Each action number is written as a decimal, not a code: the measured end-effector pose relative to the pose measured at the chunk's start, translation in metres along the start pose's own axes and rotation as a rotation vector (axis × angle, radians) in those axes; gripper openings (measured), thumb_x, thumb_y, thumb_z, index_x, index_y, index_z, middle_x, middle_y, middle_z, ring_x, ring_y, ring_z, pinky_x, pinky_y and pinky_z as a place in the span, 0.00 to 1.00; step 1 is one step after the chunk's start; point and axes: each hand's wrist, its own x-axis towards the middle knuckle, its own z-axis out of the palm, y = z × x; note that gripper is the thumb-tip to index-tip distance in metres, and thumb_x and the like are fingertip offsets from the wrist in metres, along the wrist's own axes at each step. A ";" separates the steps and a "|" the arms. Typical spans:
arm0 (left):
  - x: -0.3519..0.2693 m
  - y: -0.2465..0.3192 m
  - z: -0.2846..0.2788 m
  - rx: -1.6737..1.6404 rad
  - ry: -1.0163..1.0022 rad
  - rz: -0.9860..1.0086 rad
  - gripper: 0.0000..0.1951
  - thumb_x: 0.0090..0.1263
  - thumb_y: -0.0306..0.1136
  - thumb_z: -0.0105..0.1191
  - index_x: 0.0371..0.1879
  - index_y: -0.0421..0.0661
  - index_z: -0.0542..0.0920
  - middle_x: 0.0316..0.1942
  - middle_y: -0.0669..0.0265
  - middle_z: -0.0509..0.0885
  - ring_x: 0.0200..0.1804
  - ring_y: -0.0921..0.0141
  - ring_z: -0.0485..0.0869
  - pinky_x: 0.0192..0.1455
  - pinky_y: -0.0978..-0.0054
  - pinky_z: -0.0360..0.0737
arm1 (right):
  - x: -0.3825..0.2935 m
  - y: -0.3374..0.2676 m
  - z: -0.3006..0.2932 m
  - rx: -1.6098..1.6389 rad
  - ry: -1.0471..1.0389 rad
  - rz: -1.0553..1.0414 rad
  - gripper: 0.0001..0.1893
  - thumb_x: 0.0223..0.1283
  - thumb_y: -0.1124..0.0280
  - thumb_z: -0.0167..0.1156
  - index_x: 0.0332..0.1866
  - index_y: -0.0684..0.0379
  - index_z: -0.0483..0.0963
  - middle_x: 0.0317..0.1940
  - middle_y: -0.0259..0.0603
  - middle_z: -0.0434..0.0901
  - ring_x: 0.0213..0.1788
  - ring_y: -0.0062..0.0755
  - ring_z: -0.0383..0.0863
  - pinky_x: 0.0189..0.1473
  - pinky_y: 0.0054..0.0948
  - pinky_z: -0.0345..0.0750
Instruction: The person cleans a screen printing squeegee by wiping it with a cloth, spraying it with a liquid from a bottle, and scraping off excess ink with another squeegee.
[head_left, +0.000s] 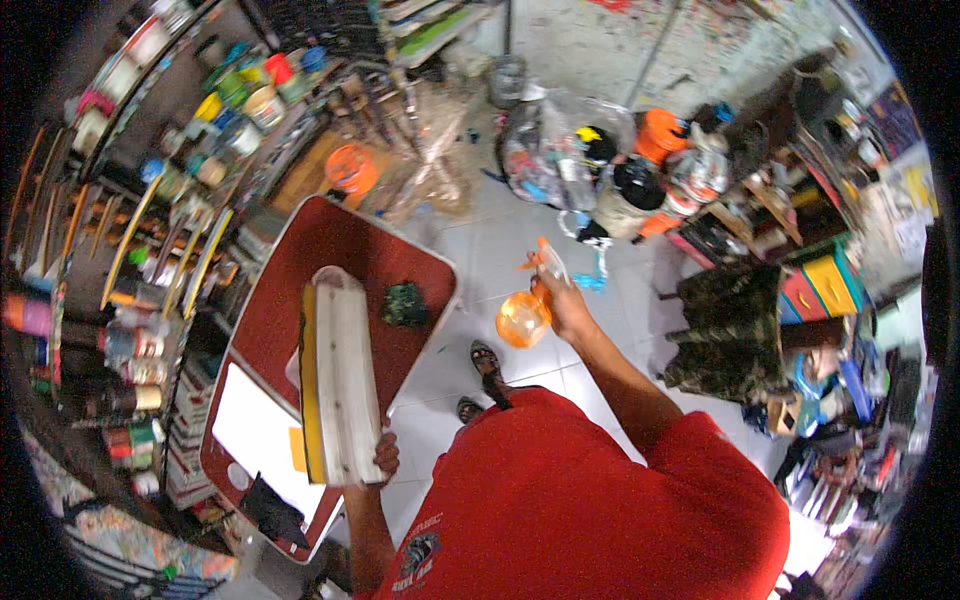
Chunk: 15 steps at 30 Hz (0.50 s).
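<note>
My left hand (386, 455) grips the near end of a long pale frame (346, 382), seen almost edge-on. It looks like a screen-printing frame, with a yellow strip along its left side. The frame is held over a red-topped table (341, 225) with a light rim. In my right hand (568, 306) is a spray bottle with a translucent orange body (523, 320), held by its neck above the tiled floor; whether a finger is on the trigger is unclear. A dark green crumpled cloth (405, 304) lies on the tabletop, right of the frame.
A white sheet or panel (259, 424) and a black cloth (274, 514) lie on the table's near part. Shelves of paint tubs (262, 109) line the left. Ahead are a stuffed clear plastic bag (547, 161) and an orange bucket (351, 169). A camouflage-cloth-covered item (727, 330) stands right.
</note>
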 end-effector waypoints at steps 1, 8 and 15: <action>0.031 -0.007 0.023 -0.061 0.014 -0.085 0.35 0.63 0.58 0.43 0.58 0.38 0.62 0.26 0.62 0.67 0.24 0.69 0.67 0.24 0.73 0.68 | -0.028 -0.009 -0.015 0.003 0.073 -0.015 0.19 0.63 0.56 0.54 0.56 0.53 0.68 0.37 0.27 0.73 0.31 0.14 0.64 0.34 0.16 0.66; 0.231 -0.063 0.059 0.164 -0.065 -0.633 0.24 0.71 0.46 0.39 0.54 0.36 0.63 0.28 0.63 0.68 0.29 0.71 0.70 0.30 0.74 0.70 | -0.131 -0.033 -0.142 0.123 0.326 -0.055 0.18 0.64 0.62 0.53 0.57 0.54 0.68 0.37 0.26 0.73 0.30 0.15 0.65 0.36 0.19 0.67; 0.396 -0.168 0.082 0.132 -0.081 -0.970 0.26 0.69 0.46 0.43 0.53 0.34 0.65 0.31 0.61 0.71 0.30 0.69 0.73 0.33 0.74 0.72 | -0.120 -0.094 -0.203 -0.512 0.242 -0.394 0.24 0.63 0.60 0.53 0.60 0.62 0.66 0.49 0.42 0.76 0.52 0.30 0.74 0.53 0.28 0.69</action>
